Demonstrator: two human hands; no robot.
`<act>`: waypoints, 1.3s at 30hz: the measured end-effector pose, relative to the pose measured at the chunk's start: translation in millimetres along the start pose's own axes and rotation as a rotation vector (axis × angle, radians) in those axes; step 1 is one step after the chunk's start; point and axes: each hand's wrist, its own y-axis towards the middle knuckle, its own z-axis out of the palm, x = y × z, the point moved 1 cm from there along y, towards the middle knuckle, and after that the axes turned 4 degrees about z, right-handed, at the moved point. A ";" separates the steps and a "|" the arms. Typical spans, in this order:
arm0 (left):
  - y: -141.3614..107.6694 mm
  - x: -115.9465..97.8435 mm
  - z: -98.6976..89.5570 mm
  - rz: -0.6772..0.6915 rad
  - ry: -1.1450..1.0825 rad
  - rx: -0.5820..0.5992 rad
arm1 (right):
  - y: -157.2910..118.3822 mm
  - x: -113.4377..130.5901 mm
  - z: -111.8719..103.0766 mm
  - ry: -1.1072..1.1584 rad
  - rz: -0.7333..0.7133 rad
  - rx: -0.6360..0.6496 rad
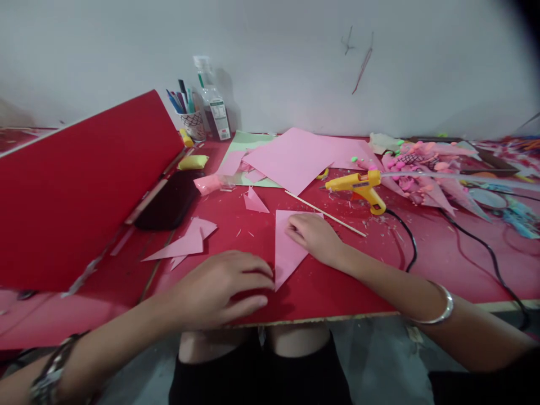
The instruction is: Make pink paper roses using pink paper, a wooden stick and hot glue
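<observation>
A folded triangle of pink paper (286, 247) lies on the red table in front of me. On its upper part rests my right hand (314, 235), closed, with the curled fingers pressing on the paper. My left hand (230, 287) is open, its fingers apart, and hovers or rests beside the paper's lower left edge. Cut pink paper pieces (189, 242) lie farther left, and a small pink scrap (254, 201) sits just beyond the folded triangle. A thin wooden stick (327, 214) lies diagonally behind my right hand.
A yellow glue gun (358, 187) with a black cord lies to the right, near decorated pink paper cones (422, 174). Large pink sheets (295, 157) lie at the back. A red board (93, 191) leans at left by a dark phone-like object (169, 199), a pen cup (193, 125) and a bottle (217, 112).
</observation>
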 end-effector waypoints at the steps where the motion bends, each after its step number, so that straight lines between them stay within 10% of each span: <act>1: 4.7 -0.8 1.6 -0.053 0.008 -0.052 | -0.1 0.3 -0.4 -0.003 0.000 0.003; 27: 32.2 3.6 25.1 -0.224 0.247 -0.086 | -3.1 -0.7 -3.0 0.074 -0.019 -0.005; 39: 26.2 12.4 22.9 -0.192 0.185 -0.058 | -70.5 22.3 -31.2 0.009 -0.318 0.073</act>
